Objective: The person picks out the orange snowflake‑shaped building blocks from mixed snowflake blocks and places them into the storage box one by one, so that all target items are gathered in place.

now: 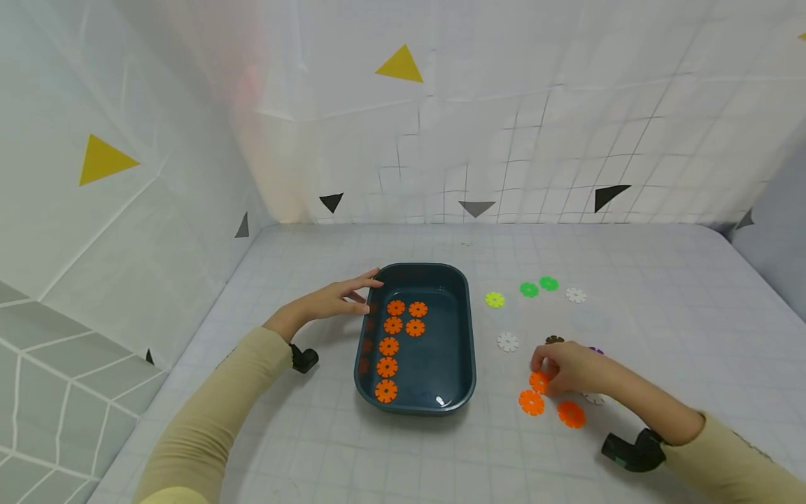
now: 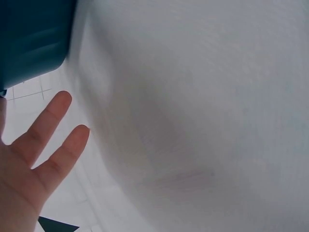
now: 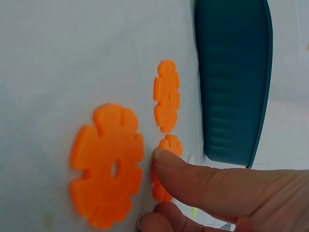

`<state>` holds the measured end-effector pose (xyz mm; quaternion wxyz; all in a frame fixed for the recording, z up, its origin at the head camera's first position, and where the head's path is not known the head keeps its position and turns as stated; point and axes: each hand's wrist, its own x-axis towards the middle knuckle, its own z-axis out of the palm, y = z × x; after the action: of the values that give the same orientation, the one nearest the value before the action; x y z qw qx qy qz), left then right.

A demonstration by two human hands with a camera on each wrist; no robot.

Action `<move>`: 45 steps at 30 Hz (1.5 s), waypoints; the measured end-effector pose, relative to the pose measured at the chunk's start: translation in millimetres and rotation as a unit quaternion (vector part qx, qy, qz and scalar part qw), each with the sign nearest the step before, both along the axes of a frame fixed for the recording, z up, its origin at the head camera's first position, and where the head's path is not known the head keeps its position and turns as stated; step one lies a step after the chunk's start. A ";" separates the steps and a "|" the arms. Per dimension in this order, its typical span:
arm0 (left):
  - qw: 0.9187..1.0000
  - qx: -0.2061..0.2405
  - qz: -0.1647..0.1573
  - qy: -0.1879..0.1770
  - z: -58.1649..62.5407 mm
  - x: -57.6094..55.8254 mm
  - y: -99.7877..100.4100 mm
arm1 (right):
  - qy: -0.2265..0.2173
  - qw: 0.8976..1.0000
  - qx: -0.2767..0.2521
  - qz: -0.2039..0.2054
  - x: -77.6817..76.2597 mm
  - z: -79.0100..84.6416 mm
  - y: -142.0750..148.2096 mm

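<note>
A dark teal tray point(image 1: 412, 409) stands mid-table with several orange notched, flower-shaped discs point(image 1: 388, 346) laid in rows along its left side. At the tray's left rim rests my left hand point(image 1: 334, 299), fingers spread and mostly straight; the left wrist view shows two of them held off the tray's outer wall point(image 2: 38, 48). Right of the tray, my right hand point(image 1: 576, 367) pinches an orange disc point(image 3: 169, 145) with the thumb over its face and curled fingers at its edge, partly hiding it. Two more orange discs lie close by, one nearer the tray point(image 1: 532, 402) and one below the hand point(image 1: 571, 414).
Farther back on the table lie a yellow-green disc point(image 1: 495, 299), two green discs point(image 1: 539, 286) and a white disc point(image 1: 576, 295). Another white disc point(image 1: 507, 342) lies right of the tray. Brown point(image 1: 554, 339) and purple point(image 1: 597, 350) discs are partly hidden by the right hand.
</note>
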<state>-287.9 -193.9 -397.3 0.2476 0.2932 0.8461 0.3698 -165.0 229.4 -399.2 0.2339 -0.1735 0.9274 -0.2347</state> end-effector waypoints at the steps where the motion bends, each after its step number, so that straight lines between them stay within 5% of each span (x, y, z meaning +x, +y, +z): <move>1: 1.000 0.001 -0.001 -0.001 0.0 0.2 0.0 | 0.002 1.000 0.000 0.000 0.5 0.5 -0.3; 11: 1.000 -0.001 0.000 0.004 -1.6 -0.3 -0.8 | 0.001 1.000 0.013 -0.017 1.2 3.0 -2.4; 25: 1.000 -0.005 0.009 0.003 0.3 0.8 1.0 | -0.082 0.995 -0.042 -0.037 -8.0 7.7 6.9; 45: 1.000 0.000 0.010 -0.002 -0.1 1.6 0.8 | -0.095 0.994 -0.051 -0.028 -20.9 24.2 6.9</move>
<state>-286.3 -193.1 -397.4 0.2454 0.2842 0.8486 0.3726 -185.9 236.3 -375.0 0.3051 -0.1356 0.8924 -0.3037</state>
